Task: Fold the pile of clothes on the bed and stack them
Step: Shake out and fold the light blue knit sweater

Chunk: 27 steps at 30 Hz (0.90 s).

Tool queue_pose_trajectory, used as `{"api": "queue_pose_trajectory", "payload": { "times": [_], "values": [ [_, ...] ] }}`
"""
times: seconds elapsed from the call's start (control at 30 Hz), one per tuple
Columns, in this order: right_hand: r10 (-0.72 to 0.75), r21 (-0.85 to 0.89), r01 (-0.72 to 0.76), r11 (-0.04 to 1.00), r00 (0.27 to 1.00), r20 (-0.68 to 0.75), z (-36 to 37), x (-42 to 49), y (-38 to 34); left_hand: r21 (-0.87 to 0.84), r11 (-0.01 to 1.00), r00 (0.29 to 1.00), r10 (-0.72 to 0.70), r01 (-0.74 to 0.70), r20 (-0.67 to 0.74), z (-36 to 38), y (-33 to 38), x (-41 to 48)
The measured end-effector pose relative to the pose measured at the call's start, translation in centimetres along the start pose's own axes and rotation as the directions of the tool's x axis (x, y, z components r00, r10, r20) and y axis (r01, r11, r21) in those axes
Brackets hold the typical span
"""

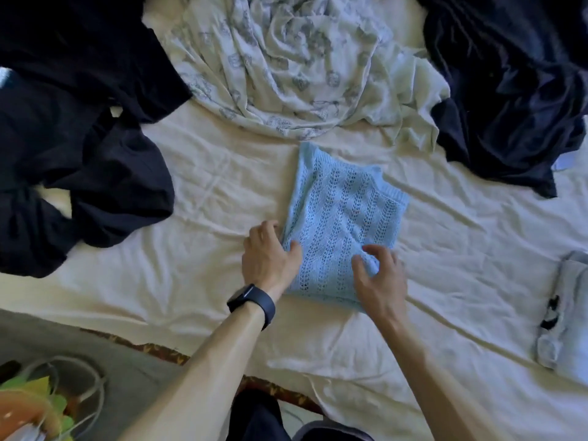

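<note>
Left hand (pixel 270 254): thumb above and fingers curled beside it, pinching the near left edge of the folded blue knit top (pixel 345 208) on the bed (pixel 206 192). Right hand (pixel 381 281): fingers apart, tips on the top's near right corner. Beyond the fingertips: crumpled printed cloth (pixel 280 58).

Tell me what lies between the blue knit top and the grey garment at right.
Only bare, wrinkled bedsheet lies between the blue knit top and the grey garment, head view.
</note>
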State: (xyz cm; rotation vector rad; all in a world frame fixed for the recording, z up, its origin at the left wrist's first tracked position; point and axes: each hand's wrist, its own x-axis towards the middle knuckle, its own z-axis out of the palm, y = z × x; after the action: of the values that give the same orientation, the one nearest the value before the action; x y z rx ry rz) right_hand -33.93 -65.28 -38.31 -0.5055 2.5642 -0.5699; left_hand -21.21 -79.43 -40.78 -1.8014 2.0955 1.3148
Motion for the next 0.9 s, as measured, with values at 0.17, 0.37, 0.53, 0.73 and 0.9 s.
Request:
{"api": "queue_pose_trajectory", "payload": {
  "times": [0.17, 0.37, 0.53, 0.73, 0.9],
  "values": [
    [0.429, 0.194, -0.44, 0.877, 0.898, 0.098, 0.1, -2.1, 4.6, 0.216, 0.95, 0.972, 0.234, -0.225, -0.017, 1.3, 5.3, 4.8],
    [0.549, 0.482, -0.657, 0.58, 0.752, 0.363, 1.6, -3.5, 6.9, 0.281, 0.951, 0.991, 0.127, -0.13, 0.03, 3.8, 9.1, 10.6],
    [0.531, 0.529, -0.575, 0.624, 0.809, 0.252, 2.2, -6.3, 8.3, 0.492, 0.831, 0.924, 0.362, -0.259, -0.125, 5.6, 9.9, 9.2],
    [0.55, 0.613, -0.687, 0.389, 0.707, 0.444, 2.2, -5.1, 8.3, 0.518, 0.277, 0.542, 0.691, -0.809, 0.478, 11.8, 15.5, 7.0],
    [0.493, 0.642, -0.681, 0.351, 0.718, 0.492, 2.6, -5.4, 9.4, 0.589, 0.159, 0.594, 0.421, -0.793, 0.686, 15.9, 20.4, 9.7]
  ]
}}
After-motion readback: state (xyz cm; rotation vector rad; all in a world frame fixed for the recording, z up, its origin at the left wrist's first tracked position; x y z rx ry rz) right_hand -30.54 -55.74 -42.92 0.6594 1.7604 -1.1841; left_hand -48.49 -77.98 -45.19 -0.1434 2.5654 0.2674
